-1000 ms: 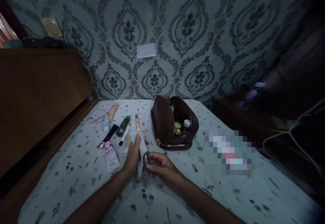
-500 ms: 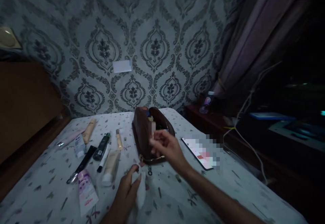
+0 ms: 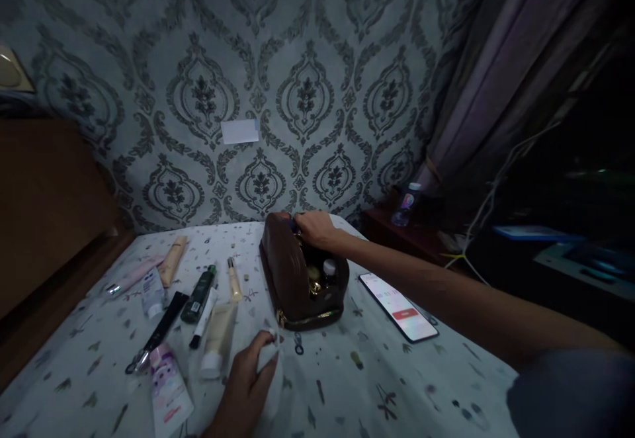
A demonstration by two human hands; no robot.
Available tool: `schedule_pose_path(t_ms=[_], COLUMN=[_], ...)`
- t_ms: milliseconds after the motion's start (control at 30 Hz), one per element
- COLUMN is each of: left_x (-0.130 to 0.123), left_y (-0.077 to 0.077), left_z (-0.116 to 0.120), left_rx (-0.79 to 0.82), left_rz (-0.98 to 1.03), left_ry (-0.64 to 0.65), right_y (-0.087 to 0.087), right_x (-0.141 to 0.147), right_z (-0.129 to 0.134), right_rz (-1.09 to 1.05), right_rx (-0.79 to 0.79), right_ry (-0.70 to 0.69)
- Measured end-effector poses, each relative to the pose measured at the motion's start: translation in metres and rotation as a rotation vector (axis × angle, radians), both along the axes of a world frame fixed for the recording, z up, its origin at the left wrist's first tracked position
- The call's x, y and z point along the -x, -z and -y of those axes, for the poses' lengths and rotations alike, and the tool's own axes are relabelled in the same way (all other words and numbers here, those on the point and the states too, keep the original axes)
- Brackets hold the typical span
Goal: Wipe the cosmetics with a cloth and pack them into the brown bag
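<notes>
The brown bag sits unzipped on the printed sheet, with a white-capped bottle and a gold-coloured item showing inside its front end. The right hand has moved from the middle of the bag's opening, where it was half a second ago, to the back end; its fingers are hidden by the hand and the rim, so I cannot tell how far open they are or whether they have hold of anything. That shift suggests the work is now inside the bag's far part. In front of the bag, the left hand is much where it was, fingers closed on a crumpled white tissue. Left of the bag lie a beige tube, a dark green bottle and a purple-topped tube, all apparently undisturbed; right of it a lit phone rests flat, and beyond it, on the far right, stands a clear bottle
</notes>
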State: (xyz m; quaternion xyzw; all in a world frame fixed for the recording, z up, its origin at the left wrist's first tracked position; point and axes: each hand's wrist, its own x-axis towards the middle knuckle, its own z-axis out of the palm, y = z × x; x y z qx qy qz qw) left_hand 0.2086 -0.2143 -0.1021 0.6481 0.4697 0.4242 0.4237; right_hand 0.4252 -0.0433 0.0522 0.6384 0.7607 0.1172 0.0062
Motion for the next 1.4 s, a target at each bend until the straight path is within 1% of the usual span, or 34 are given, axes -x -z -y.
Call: schedule_pose_path(t_ms=[67, 167, 300, 367, 433, 500, 533, 600, 667, 733, 800, 833, 900, 1000, 1100, 1167, 1233, 1300, 1367, 1400], left_x=[0.0, 0.001, 0.005, 0.007, 0.009, 0.01, 0.01, 0.009, 0.008, 0.008, 0.008, 0.009, 0.012, 0.021, 0.037, 0.053, 0.074, 0.097, 0.117, 0.125], left_y=[0.001, 0.007, 0.018, 0.022, 0.022, 0.017, 0.012, 0.0, -0.013, -0.022, -0.027, -0.028, -0.03, -0.034, -0.037, -0.038, -0.04, -0.042, -0.043, -0.044], left_z=[0.001, 0.003, 0.004, 0.002, -0.001, -0.002, -0.002, 0.0, 0.002, 0.003, 0.004, 0.005, 0.009, 0.018, 0.027, 0.029, 0.029, 0.025, 0.019, 0.016], left_rx=[-0.003, -0.01, -0.009, 0.009, 0.02, 0.015, 0.006, -0.028, -0.079, -0.142, -0.231, -0.276, -0.348, -0.417, -0.447, -0.432, -0.41, -0.388, -0.324, -0.268], left_rz=[-0.006, -0.033, -0.058, -0.053, -0.041, -0.04, -0.045, -0.069, -0.106, -0.177, -0.288, -0.368, -0.547, -0.727, -0.778, -0.778, -0.763, -0.777, -0.862, -0.926], left_ry=[0.011, -0.029, -0.06, -0.052, -0.041, -0.032, -0.024, 0.014, 0.097, 0.206, 0.32, 0.376, 0.454, 0.476, 0.398, 0.279, 0.108, -0.098, -0.294, -0.37], right_y=[0.001, -0.003, -0.017, -0.027, -0.035, -0.036, -0.033, -0.02, 0.0, 0.025, 0.053, 0.066, 0.09, 0.115, 0.125, 0.128, 0.13, 0.134, 0.139, 0.143], right_x=[0.004, 0.007, -0.001, -0.009, -0.018, -0.024, -0.024, -0.021, -0.012, 0.001, 0.015, 0.022, 0.035, 0.05, 0.062, 0.069, 0.077, 0.084, 0.091, 0.094], right_z=[-0.003, -0.006, -0.002, 0.007, 0.023, 0.044, 0.057, 0.085, 0.113, 0.137, 0.156, 0.162, 0.167, 0.165, 0.161, 0.161, 0.163, 0.166, 0.169, 0.17], right_rz=[0.023, 0.029, -0.012, -0.037, -0.087, -0.206, -0.291, -0.462, -0.599, -0.709, -0.777, -0.806, -0.85, -0.889, -0.901, -0.901, -0.914, -0.941, -0.968, -0.977], right_rx=[0.025, 0.039, -0.02, -0.076, -0.14, -0.21, -0.248, -0.311, -0.335, -0.25, -0.138, -0.09, -0.011, 0.099, 0.208, 0.259, 0.304, 0.346, 0.382, 0.392], right_ry=[-0.004, 0.005, 0.041, 0.067, 0.078, 0.03, -0.021, -0.161, -0.319, -0.461, -0.575, -0.61, -0.638, -0.609, -0.574, -0.561, -0.555, -0.555, -0.555, -0.552])
